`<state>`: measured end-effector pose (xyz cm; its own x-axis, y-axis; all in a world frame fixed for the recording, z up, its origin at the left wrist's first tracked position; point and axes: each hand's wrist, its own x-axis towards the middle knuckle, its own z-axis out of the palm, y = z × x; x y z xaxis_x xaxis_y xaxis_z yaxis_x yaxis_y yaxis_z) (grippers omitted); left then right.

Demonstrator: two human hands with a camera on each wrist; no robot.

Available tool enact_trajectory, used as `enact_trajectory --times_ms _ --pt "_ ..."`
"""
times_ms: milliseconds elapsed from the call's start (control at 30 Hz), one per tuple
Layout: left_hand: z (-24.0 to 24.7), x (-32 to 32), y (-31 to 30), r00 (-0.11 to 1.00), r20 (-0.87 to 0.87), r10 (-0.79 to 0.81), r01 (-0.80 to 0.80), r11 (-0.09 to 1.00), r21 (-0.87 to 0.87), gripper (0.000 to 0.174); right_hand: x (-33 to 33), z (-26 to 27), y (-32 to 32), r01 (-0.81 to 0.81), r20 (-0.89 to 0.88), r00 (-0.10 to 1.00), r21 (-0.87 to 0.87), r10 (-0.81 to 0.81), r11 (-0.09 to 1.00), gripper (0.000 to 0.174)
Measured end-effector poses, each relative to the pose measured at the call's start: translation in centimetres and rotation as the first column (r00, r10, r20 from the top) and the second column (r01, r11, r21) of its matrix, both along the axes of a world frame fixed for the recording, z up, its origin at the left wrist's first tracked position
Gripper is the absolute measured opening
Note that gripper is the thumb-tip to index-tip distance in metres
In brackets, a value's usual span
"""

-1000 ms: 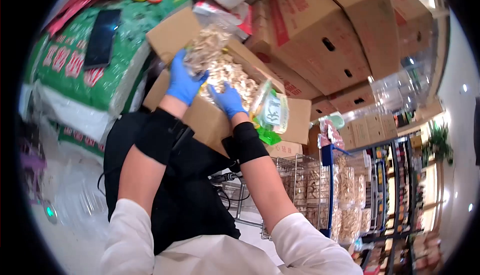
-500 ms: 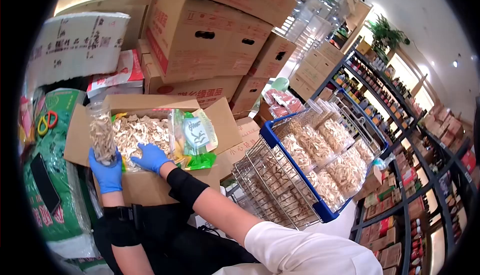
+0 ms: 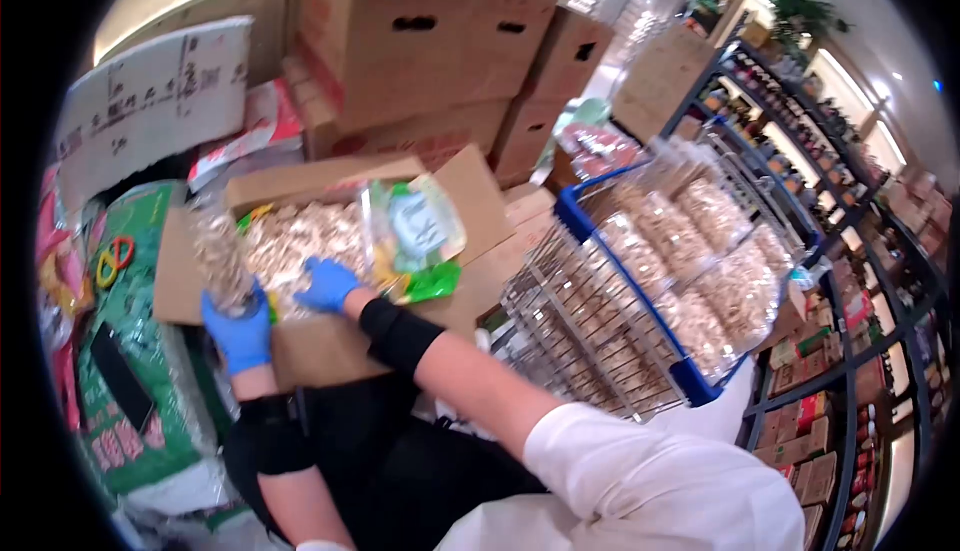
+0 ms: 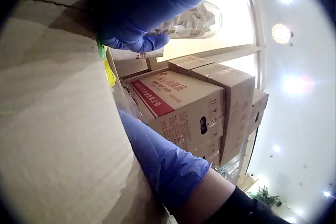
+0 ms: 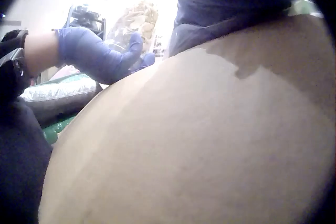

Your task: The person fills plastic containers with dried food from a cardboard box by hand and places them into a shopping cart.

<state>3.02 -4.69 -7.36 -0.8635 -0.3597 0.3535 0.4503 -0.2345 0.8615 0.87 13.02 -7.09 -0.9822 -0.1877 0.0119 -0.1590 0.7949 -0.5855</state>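
Observation:
My left hand (image 3: 238, 329), in a blue glove, grips the lower end of a clear container (image 3: 218, 251) of dried pale slices at the box's left side. In the left wrist view, that container (image 4: 194, 22) shows beyond my gloved fingers. The open cardboard box (image 3: 325, 351) holds a heap of similar slices (image 3: 305, 236). On the heap's near part rests my gloved right hand (image 3: 328, 286), fingers spread, their tips partly hidden among the slices. The box wall covers much of the right wrist view, where my left hand (image 5: 97, 56) also appears.
Green-and-white packaging (image 3: 420, 226) lies at the box's right. A wire cart (image 3: 590, 301) with bagged slices stands farther right. Large cartons (image 3: 430, 51) are stacked behind. To the left, a phone (image 3: 122, 376) and scissors (image 3: 115, 261) lie on a green sack (image 3: 160, 291).
The head view has swung to the right, showing more of the cart. The gripped container has moved from over the heap to the box's left side. My right hand remains at the slices.

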Motion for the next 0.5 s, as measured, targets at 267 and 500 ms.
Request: enact_trajectory --times_ms 267,500 --pt "3.5 0.7 0.2 0.890 0.034 -0.455 0.253 0.552 0.794 0.043 -1.5 0.2 -0.7 0.076 0.041 0.996 0.115 -0.081 0.990 0.062" --pt "4.9 1.9 0.8 0.878 0.165 -0.450 0.133 0.561 0.817 0.041 -0.5 1.9 -0.8 0.197 0.064 0.978 0.056 -0.200 0.979 0.055"
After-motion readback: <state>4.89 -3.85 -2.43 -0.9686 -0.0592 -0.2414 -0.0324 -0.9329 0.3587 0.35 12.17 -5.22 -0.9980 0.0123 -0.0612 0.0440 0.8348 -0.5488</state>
